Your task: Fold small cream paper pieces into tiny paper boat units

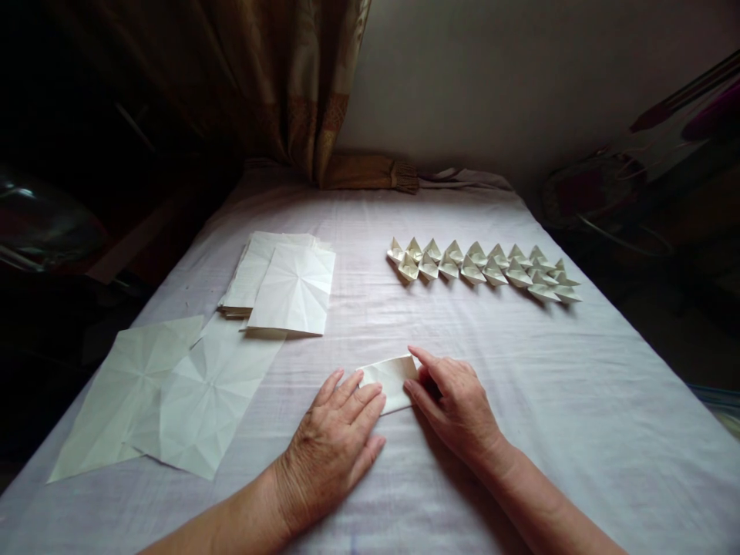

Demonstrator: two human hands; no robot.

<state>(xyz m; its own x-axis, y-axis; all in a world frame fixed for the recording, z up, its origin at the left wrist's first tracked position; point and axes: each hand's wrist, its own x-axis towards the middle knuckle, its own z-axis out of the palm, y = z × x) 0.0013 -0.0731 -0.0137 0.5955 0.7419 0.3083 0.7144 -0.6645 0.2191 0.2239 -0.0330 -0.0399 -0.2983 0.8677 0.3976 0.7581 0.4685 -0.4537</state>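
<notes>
At the left edge of the cloth-covered table (578,401), we see 2 creased sheets (167,393) lying flat and overlapping. Just beyond them sits a stack of sheets (277,281), the top one marked with radiating fold lines. Nearer the camera, the left hand (332,447) lies palm down, its fingers close together and their tips resting on the left end of a small folded paper (390,383). That paper lies on the cloth between both hands, near the front centre of the table. The right hand (456,408) presses its right end, fingers stretched out side by side, the forefinger along the upper edge. Neither hand pinches or lifts it. Farther back to the right, finished folded pieces (486,270) stand in 2 close rows. We judge the work well under way: many pieces are done, 1 is partly folded, and the stack and loose sheets are yet to be folded.
</notes>
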